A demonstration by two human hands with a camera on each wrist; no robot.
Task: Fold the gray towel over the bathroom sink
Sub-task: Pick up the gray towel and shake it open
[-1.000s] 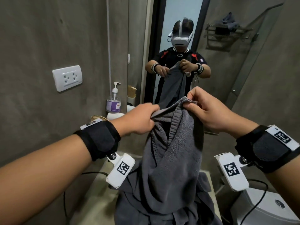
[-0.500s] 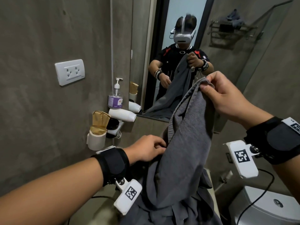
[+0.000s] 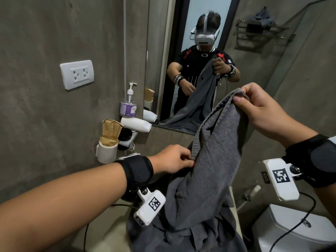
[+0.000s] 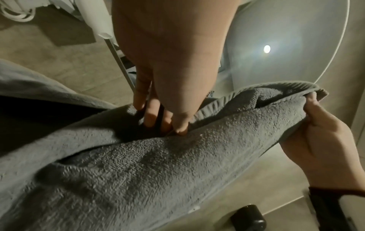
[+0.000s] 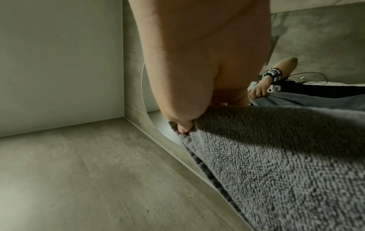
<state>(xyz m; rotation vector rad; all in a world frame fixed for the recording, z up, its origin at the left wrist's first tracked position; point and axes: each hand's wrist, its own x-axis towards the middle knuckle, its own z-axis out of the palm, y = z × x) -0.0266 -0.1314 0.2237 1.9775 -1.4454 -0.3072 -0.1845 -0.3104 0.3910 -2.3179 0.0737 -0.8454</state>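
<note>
The gray towel (image 3: 205, 171) hangs in front of me, its lower part bunched over the sink, which it hides. My right hand (image 3: 254, 104) pinches the towel's top corner high at the right; the right wrist view shows its thumb pressed on the hem (image 5: 183, 129). My left hand (image 3: 174, 160) is lower, at the towel's ribbed left edge. In the left wrist view its thumb and fingers (image 4: 168, 123) pinch that edge of the towel (image 4: 158, 164).
A mirror (image 3: 190, 51) faces me. Left of the towel, a small shelf carries a pump bottle (image 3: 128, 104), a white bottle (image 3: 136, 124) on its side and a white cup with brown paper (image 3: 107, 148). A wall socket (image 3: 77, 74) sits further left. A white toilet (image 3: 291, 231) stands at the lower right.
My hands, together at the towel's top a second ago, have separated. The right hand has lifted the corner up and right; the left has slid down the towel's left edge.
</note>
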